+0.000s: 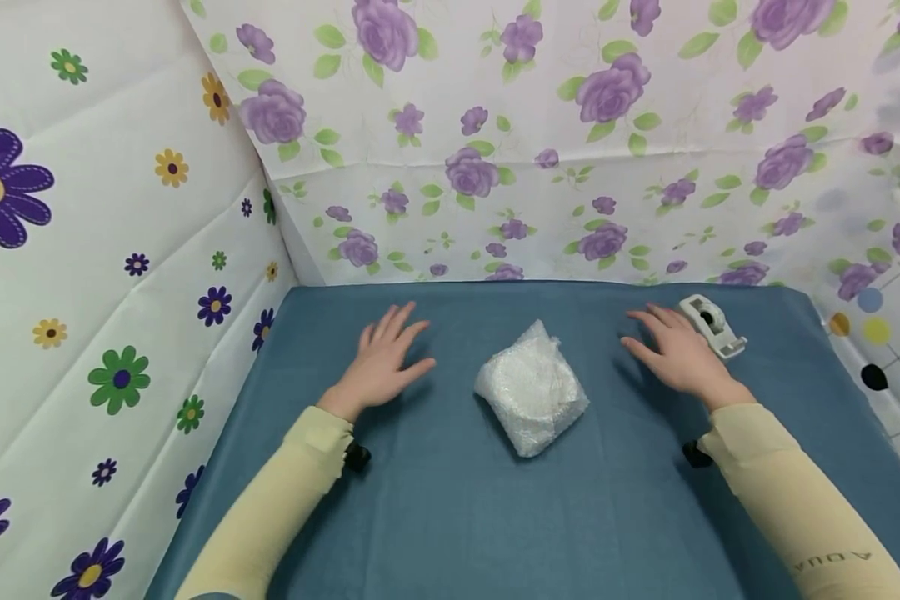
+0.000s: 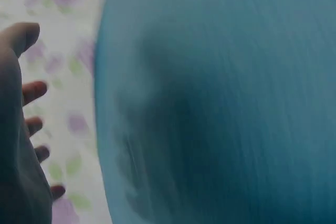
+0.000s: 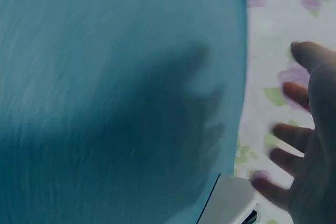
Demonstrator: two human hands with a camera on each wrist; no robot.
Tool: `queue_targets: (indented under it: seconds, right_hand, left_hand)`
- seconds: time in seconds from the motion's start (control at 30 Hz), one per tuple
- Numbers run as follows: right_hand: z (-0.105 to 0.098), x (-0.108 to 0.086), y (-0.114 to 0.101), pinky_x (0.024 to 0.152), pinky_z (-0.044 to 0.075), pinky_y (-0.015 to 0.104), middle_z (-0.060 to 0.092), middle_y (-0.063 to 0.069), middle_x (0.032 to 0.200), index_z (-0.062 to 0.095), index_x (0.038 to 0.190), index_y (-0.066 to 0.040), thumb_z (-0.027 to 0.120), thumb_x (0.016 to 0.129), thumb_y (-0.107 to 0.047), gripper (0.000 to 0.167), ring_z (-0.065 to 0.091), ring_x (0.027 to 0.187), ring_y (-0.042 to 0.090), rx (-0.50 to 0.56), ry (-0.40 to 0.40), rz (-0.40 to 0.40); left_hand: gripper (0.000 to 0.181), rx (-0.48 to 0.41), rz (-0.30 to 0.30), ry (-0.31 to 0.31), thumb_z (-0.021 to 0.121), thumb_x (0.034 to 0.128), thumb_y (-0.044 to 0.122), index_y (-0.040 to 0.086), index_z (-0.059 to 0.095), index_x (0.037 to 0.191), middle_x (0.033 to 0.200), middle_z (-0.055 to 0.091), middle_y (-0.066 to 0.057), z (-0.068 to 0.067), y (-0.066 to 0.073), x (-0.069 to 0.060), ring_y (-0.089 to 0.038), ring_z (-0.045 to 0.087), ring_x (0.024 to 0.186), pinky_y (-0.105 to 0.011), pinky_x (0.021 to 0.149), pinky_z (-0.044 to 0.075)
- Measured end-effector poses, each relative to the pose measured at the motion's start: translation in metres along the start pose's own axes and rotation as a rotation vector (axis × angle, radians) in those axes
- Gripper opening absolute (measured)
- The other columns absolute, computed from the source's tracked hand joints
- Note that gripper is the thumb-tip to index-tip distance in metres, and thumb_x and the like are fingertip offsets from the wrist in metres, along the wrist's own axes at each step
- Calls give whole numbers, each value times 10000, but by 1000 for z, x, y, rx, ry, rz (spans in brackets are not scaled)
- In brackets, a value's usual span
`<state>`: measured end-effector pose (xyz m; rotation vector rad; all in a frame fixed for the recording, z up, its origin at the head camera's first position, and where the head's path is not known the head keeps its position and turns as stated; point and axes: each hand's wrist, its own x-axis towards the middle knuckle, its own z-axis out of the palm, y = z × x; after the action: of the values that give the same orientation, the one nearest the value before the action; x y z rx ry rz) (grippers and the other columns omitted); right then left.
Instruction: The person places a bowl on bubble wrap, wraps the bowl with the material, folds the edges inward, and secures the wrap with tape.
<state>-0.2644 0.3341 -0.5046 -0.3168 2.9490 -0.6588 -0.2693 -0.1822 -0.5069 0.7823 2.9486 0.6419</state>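
A bubble-wrapped bundle (image 1: 532, 390) lies in the middle of the blue cloth, its wrap folded to a point at the back; what is inside cannot be made out. To its left my left hand (image 1: 381, 360) hovers over the cloth with fingers spread, holding nothing. On the other side my right hand (image 1: 678, 350) is also held above the cloth, fingers extended and apart from the bundle. Just beyond the right hand lies a white tape dispenser (image 1: 726, 340), which shows partly in the right wrist view too, as a white body (image 3: 226, 200) below the fingers.
A blue cloth (image 1: 450, 525) covers the table. Behind it hangs a white sheet with purple roses (image 1: 472, 171), and a daisy-patterned sheet (image 1: 120, 379) borders the left side. Dotted, gridded cloth (image 1: 888, 333) edges the right. Each wrist bears a small black device (image 1: 357, 457).
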Motion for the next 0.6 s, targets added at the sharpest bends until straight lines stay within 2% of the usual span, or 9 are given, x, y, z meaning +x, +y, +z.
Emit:
queue_targets:
  seconds: [0.1, 0.17, 0.23, 0.3, 0.47, 0.6]
  right_hand:
    - [4, 0, 5, 1116, -56, 865, -122, 197, 1774, 159, 1746, -269, 385, 1079, -719, 835, -210, 1580, 505, -141, -39, 2]
    - [8, -2, 6, 1085, -168, 855, -235, 160, 1753, 60, 1747, -313, 350, 1067, -752, 859, -340, 1537, 461, -188, -76, 25]
    - [13, -4, 8, 1065, -231, 835, -267, 160, 1740, 26, 1745, -306, 325, 1059, -773, 883, -378, 1515, 453, -223, -95, 39]
    - [16, -6, 8, 1057, -259, 821, -245, 175, 1746, 25, 1746, -298, 315, 1050, -789, 899, -373, 1517, 457, -244, -107, 49]
    - [23, -9, 5, 1060, -265, 814, -202, 187, 1759, 8, 1744, -308, 298, 1042, -805, 908, -331, 1534, 479, -247, -126, 57]
    - [28, -14, 2, 1052, -257, 825, -211, 189, 1755, -1, 1743, -303, 305, 1037, -810, 921, -322, 1531, 495, -224, -143, 62]
  left_hand:
    - [891, 139, -128, -100, 437, 1052, 742, 259, 155, 1745, 1797, -117, -68, -8, -25, -11, -396, -137, 1631, -758, 1210, -71]
    - [947, 193, -196, -158, 397, 1028, 797, 277, 66, 1747, 1782, -188, -62, -10, -36, -18, -401, -201, 1616, -765, 1184, -143]
    - [992, 217, -239, -189, 366, 1002, 844, 278, 31, 1744, 1776, -212, -58, -10, -45, -25, -388, -240, 1606, -764, 1165, -186]
    - [1019, 213, -259, -192, 360, 986, 865, 271, 28, 1743, 1774, -216, -56, -10, -51, -29, -380, -259, 1600, -761, 1153, -211]
    - [1039, 177, -262, -147, 403, 982, 857, 244, 55, 1746, 1780, -192, -71, -10, -57, -36, -390, -254, 1600, -754, 1143, -235]
    - [1043, 187, -267, -140, 402, 984, 855, 244, 37, 1745, 1773, -216, -58, -8, -63, -39, -407, -234, 1604, -753, 1141, -239]
